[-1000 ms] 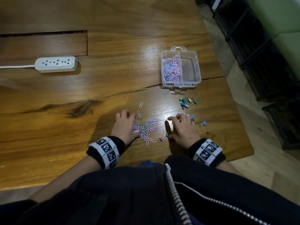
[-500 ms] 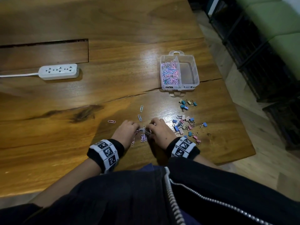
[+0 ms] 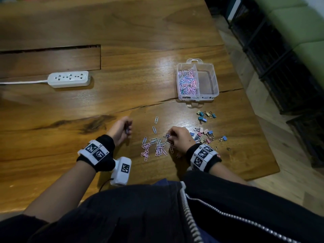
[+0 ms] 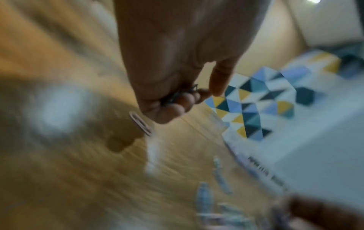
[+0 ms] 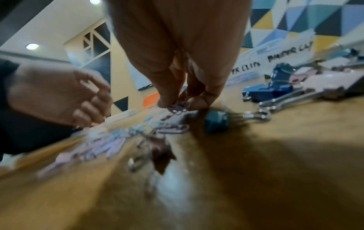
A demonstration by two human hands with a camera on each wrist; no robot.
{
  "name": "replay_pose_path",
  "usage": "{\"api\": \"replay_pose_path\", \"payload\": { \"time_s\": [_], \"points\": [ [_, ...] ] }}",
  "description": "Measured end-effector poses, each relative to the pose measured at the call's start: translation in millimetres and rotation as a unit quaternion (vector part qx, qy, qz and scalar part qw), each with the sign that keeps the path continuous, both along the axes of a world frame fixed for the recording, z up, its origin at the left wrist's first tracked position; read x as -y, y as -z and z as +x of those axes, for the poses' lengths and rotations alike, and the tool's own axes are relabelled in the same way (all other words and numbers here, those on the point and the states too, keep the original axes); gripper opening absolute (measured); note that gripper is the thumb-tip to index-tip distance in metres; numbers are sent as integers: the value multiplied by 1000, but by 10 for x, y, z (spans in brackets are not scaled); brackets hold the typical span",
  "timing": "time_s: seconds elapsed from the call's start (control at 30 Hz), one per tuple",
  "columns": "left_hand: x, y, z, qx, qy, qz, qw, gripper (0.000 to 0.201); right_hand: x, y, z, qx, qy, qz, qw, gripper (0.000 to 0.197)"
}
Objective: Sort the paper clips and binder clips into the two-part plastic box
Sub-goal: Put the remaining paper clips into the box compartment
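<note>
The left wrist picture is very blurry. In it the left hand [image 4: 177, 74] has its fingers curled in, with some thin wire paper clips tucked inside, but how many cannot be told. One lone paper clip [image 4: 140, 123] shows just under the knuckles, and it is not clear if it lies on the wood or hangs in the air. From the head view the left hand [image 3: 121, 130] sits over the table to the left of the loose pile of paper clips [image 3: 155, 146], and something small and purple peeks out of its fist.

The right hand [image 3: 180, 139] is at the right end of that pile. Its thumb and fingers [image 5: 167, 96] pinch a little bunch of purple clips [image 5: 180, 108] just above the wood. The hand hides some of the clips under it.

The binder clips [image 3: 204, 135] lie just right of the right hand, in blue, pink and yellow, with shiny metal handles. A smaller bunch of binder clips [image 3: 206, 115] lies near the box.

The plastic box [image 3: 216, 85] is clear, with a thin wall down the middle. Its left part is full of pink, blue and purple paper clips. The writing on its front is too small to read from the head view.

The table [image 3: 140, 32] is smooth, shiny brown wood with a long crack. A white power strip [image 3: 69, 78] lies far to the left.
</note>
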State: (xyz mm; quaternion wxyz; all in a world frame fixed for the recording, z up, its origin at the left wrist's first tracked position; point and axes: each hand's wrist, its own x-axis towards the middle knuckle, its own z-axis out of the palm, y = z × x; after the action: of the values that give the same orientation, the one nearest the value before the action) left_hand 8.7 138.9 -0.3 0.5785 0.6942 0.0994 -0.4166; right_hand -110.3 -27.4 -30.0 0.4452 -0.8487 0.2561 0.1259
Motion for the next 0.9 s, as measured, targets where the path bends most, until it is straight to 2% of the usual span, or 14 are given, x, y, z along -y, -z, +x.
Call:
{"api": "replay_pose_path", "payload": {
  "time_s": [0.03,0.07,0.1,0.17,0.2,0.3,0.43,0.5,0.57,0.63,0.7,0.73,0.8,0.9],
  "points": [
    [-28,29,25,86,70,97,989,26,11,-50,-8,11,30,39,999,12],
    [-72,70,49,190,158,206,947,23,24,-93,-10,19,66,87,994,12],
    [-121,111,67,272,242,293,884,23,42,-143,-9,30,100,137,985,12],
    [-201,194,64,333,348,376,791,32,95,-217,-7,46,160,245,955,11],
    [-221,226,49,333,369,390,775,35,120,-242,-9,51,188,311,930,12],
    [-202,233,-1,338,361,395,775,29,172,-279,-32,21,237,461,855,22],
    [-155,224,-131,359,369,412,752,28,192,-247,-98,-69,196,511,834,27],
    [-145,229,-186,351,379,396,759,28,221,-207,-127,-91,199,533,818,25],
    [-109,236,-207,331,377,345,793,23,250,-182,-146,-106,203,539,811,27],
    [-53,240,-205,274,334,264,862,21,253,-187,-162,-114,188,523,824,28],
    [-6,228,-222,147,204,117,961,20,243,-220,-157,-108,169,504,840,24],
    [16,203,-237,74,133,41,987,20,240,-225,-155,-101,162,494,848,24],
    [38,148,-240,-20,50,-49,997,23,234,-236,-162,-86,154,475,862,27],
    [61,126,-260,-22,88,-21,996,23,229,-257,-210,-78,139,446,881,27]
  ]
}}
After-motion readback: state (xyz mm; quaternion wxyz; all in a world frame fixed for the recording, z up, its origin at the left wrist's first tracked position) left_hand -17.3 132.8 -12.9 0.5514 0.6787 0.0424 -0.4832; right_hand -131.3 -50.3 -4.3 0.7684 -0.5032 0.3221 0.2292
